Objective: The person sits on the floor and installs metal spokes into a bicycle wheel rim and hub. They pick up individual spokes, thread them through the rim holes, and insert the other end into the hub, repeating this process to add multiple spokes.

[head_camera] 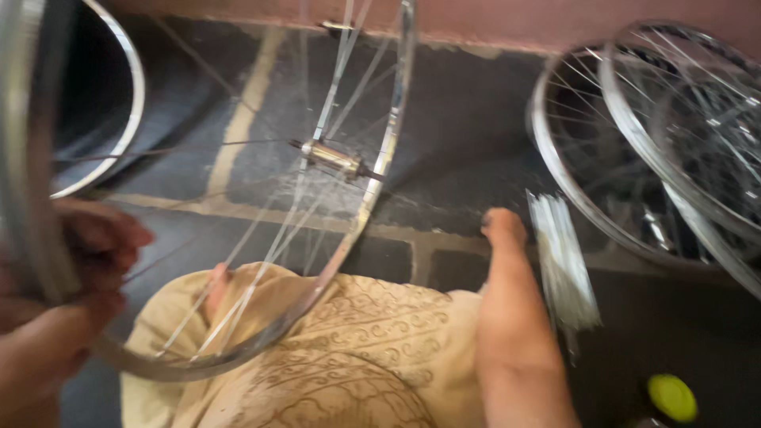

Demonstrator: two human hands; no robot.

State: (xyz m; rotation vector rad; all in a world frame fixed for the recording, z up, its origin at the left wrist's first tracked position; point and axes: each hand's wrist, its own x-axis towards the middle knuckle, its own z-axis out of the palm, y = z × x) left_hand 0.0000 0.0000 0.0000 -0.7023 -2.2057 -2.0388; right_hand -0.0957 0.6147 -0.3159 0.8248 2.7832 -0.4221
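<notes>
left hand (75,261) curled tight around the wheel rim (349,230); right hand (504,227) reaches down beside loose spokes (563,261), finger spread unclear

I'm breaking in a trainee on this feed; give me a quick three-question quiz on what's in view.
1. True or false: the left hand grips the bicycle wheel rim.
2. What does the right hand reach toward: A the loose spokes, B the yellow-green cap?
3. What sits at the middle of the held wheel?

Key: 1 true. 2 A. 3 the metal hub.
</notes>
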